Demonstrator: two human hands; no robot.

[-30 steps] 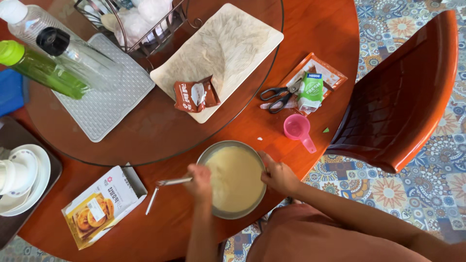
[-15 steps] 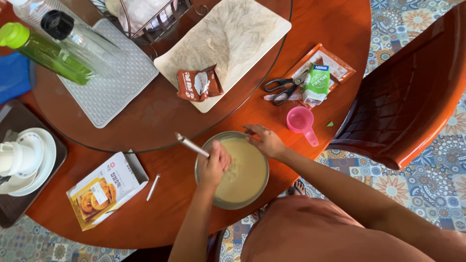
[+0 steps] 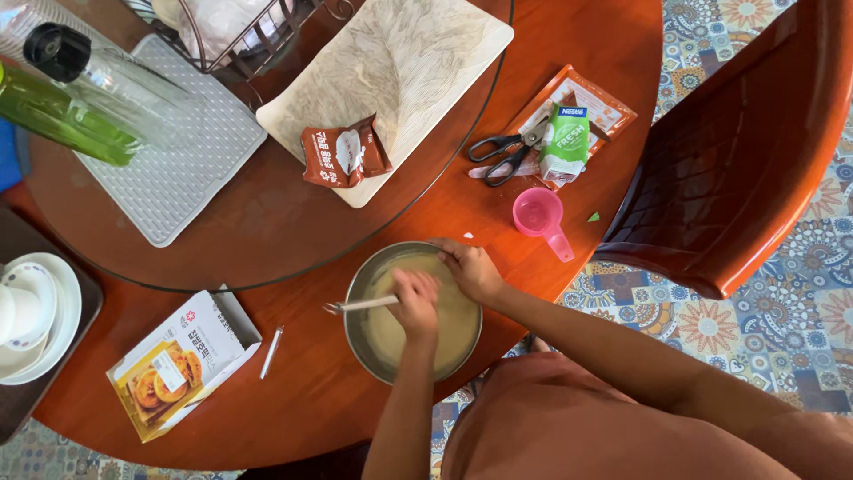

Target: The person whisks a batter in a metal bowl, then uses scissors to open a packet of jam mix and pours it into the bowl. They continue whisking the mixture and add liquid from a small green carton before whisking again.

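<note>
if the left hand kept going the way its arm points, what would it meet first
Probably the far rim of the bowl. The left hand points up the picture over the batter, and the right hand sits just beside that line.

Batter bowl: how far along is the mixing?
Done: the mix box lies open, the brown sachet is torn, and the batter looks pale and fairly smooth. In hand: the left hand holds a metal utensil in the metal bowl; the right hand grips its rim. Left: cannot tell whether lumps remain.
</note>
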